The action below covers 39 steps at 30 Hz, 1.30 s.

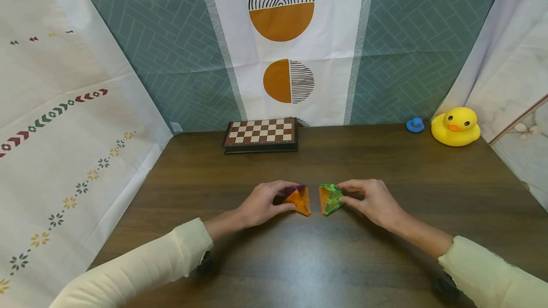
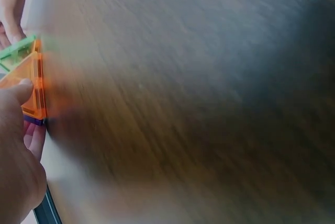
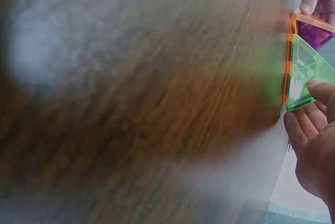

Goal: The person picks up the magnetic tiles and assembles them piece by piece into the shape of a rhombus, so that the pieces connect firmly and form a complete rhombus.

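My left hand [image 1: 266,202] pinches an orange and purple magnetic tile piece [image 1: 300,201], built of triangular translucent tiles. Its thumb lies on the orange side in the left wrist view, with the purple tile [image 2: 33,120] at the far side. Across a narrow gap, my right hand [image 1: 373,202] pinches a green and orange magnetic tile piece [image 1: 332,199] between thumb and fingers. In the right wrist view the thumb presses the green face [image 3: 309,72]. Both pieces sit at the table surface, their orange sides toward each other.
A folding chessboard [image 1: 260,133] lies at the back of the dark wooden table [image 1: 274,260]. At the back right stand a small blue rubber duck [image 1: 415,125] and a large yellow rubber duck [image 1: 455,127]. Patterned cloth hangs behind and on both sides.
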### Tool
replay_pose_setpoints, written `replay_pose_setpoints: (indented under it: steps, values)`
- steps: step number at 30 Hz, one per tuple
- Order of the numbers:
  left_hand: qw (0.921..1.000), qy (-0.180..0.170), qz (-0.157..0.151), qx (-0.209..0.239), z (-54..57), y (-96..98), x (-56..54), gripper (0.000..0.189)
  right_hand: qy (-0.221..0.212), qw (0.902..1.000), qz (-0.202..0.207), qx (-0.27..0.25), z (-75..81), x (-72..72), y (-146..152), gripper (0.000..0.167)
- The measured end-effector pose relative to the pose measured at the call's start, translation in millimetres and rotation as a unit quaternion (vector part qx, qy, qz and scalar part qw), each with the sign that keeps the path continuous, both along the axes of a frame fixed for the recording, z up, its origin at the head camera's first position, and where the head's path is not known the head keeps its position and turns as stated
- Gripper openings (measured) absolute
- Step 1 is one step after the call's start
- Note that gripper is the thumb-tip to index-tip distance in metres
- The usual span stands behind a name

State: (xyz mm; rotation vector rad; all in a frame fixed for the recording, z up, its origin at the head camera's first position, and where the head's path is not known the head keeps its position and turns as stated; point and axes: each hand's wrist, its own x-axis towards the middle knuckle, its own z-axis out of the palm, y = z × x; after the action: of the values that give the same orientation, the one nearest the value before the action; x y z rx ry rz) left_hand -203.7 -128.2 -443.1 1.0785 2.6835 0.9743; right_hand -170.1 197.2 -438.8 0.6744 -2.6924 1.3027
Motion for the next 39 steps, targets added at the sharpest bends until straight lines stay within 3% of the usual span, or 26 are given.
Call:
replay_pose_setpoints:
  steps: [11,24,39]
  values:
    - [1.0000,0.004,-0.005,-0.005,1.8,16.6,1.1,0.053,-0.004,0.9998,0.015,-0.013,0.7,-0.3,-6.8,0.031]
    - [0.9999,-0.012,-0.002,-0.005,0.2,14.3,3.3,0.057,-0.011,0.9996,0.024,-0.014,-4.0,-1.2,-8.2,0.037]
    - [0.9998,0.003,0.003,-0.022,-1.3,18.4,5.4,0.061,-0.015,0.9994,0.026,-0.017,-6.9,-1.1,-12.5,0.037]
